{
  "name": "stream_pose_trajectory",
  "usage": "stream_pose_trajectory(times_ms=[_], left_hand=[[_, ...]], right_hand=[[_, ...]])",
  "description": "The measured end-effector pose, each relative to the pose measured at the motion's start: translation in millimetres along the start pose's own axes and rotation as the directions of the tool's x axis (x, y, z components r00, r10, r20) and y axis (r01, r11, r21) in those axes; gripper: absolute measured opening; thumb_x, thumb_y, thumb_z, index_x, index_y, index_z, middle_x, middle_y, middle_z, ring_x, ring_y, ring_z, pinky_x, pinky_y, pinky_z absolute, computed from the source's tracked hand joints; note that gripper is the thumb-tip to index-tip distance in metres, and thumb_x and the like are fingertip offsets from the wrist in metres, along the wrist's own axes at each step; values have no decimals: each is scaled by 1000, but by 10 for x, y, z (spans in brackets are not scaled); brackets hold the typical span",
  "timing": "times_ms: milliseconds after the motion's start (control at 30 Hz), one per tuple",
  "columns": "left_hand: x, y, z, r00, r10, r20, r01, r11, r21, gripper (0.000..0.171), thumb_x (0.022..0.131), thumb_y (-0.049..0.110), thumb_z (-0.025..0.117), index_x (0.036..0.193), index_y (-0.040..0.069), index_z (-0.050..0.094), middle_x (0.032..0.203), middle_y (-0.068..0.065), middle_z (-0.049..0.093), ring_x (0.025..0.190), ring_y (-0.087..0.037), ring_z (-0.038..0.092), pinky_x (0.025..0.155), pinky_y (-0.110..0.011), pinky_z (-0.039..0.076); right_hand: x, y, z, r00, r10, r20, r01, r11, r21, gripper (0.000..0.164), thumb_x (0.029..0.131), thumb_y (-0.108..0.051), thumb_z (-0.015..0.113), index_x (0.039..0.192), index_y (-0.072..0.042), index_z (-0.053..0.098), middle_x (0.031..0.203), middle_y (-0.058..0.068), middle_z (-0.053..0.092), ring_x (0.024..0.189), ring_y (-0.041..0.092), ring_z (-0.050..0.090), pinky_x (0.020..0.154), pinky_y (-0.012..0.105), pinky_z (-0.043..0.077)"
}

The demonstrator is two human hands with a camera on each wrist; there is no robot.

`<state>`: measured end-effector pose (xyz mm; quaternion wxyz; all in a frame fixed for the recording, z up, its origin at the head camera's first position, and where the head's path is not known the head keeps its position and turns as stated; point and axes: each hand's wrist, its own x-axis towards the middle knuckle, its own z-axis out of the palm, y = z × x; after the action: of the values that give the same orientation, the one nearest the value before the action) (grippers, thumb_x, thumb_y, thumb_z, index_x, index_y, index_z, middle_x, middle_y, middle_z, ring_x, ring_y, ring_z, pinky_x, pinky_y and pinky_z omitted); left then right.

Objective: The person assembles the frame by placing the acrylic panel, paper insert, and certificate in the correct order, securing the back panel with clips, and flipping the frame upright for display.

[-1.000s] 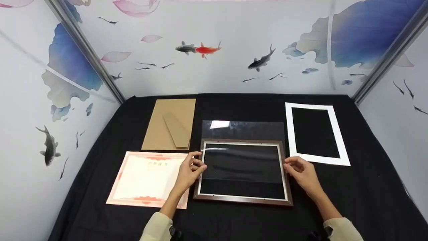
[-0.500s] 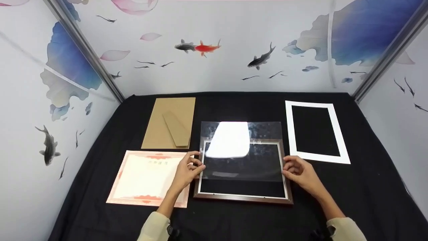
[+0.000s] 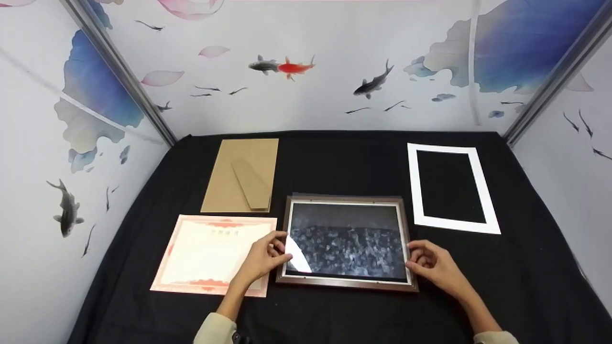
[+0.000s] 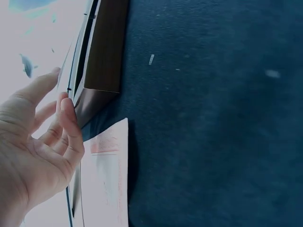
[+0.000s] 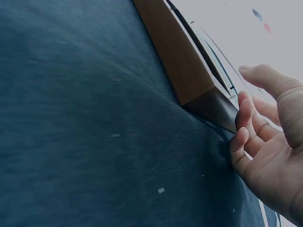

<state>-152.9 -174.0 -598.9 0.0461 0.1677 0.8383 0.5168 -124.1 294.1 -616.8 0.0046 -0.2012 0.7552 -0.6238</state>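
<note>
A brown picture frame [image 3: 345, 285] lies on the black cloth [image 3: 334, 162] in front of me. A clear sheet [image 3: 346, 239] now lies flat over its opening, showing mottled reflections. My left hand [image 3: 279, 246] is at the sheet's left edge and my right hand [image 3: 415, 255] at its right edge. In the left wrist view the left hand [image 4: 59, 90] has thumb and fingers spread apart beside the frame corner [image 4: 106, 47]. The right hand [image 5: 244, 90] shows the same loose spread by the frame [image 5: 182, 71], fingertips touching the rim.
A pink-bordered certificate [image 3: 210, 253] lies left of the frame, under my left wrist. Behind it is a tan backing board [image 3: 241, 174] with its stand. A white mat [image 3: 452, 188] lies at the right rear. Patterned walls enclose the table.
The clear sheet came toward me and down, from overhanging the frame's far rail to lying within the frame. Both hands moved nearer with it.
</note>
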Motion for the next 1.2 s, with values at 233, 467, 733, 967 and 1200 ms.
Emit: stream_pose_trajectory(times_ms=[233, 467, 733, 967, 1200], left_hand=[[-129, -42, 2, 1000, 6, 23, -6, 1000, 13, 55, 85, 19, 85, 129, -4, 62, 91, -8, 62, 71, -14, 60, 67, -27, 52], [-133, -80, 15, 1000, 28, 0, -28, 999, 30, 53, 83, 16, 87, 127, -5, 64, 95, -10, 60, 71, -14, 59, 66, -26, 51], [-95, -91, 48, 994, 95, -49, -88, 987, 137, 53, 80, 19, 89, 123, -5, 67, 97, -9, 60, 71, -19, 59, 66, -30, 52], [-104, -79, 59, 994, 84, -72, -73, 986, 147, 52, 82, 15, 88, 125, -4, 65, 97, -9, 60, 72, -22, 60, 67, -32, 53], [-72, -85, 52, 993, 77, -86, -67, 991, 114, 49, 82, 8, 85, 125, -4, 64, 98, -13, 59, 72, -25, 63, 66, -34, 54]], right_hand=[[-109, -40, 35, 1000, 8, 12, -7, 997, -81, 37, 83, 10, 79, 115, 8, 62, 81, 10, 63, 63, 11, 57, 51, 22, 45], [-73, -44, 23, 999, -1, 52, 11, 981, -193, 34, 81, 14, 77, 111, 10, 62, 78, 9, 60, 59, 10, 53, 49, 24, 44], [-7, -114, -11, 999, 29, 37, -14, 935, -355, 33, 83, -1, 83, 112, -1, 66, 78, -3, 59, 62, 10, 54, 53, 25, 46], [-20, -129, -20, 998, 49, 37, -29, 910, -413, 33, 85, -10, 84, 112, -5, 66, 78, -6, 57, 62, 9, 55, 55, 24, 47], [-25, -116, -26, 999, 44, 24, -31, 916, -400, 36, 84, -8, 85, 114, -4, 65, 79, -4, 59, 62, 9, 56, 55, 25, 48]])
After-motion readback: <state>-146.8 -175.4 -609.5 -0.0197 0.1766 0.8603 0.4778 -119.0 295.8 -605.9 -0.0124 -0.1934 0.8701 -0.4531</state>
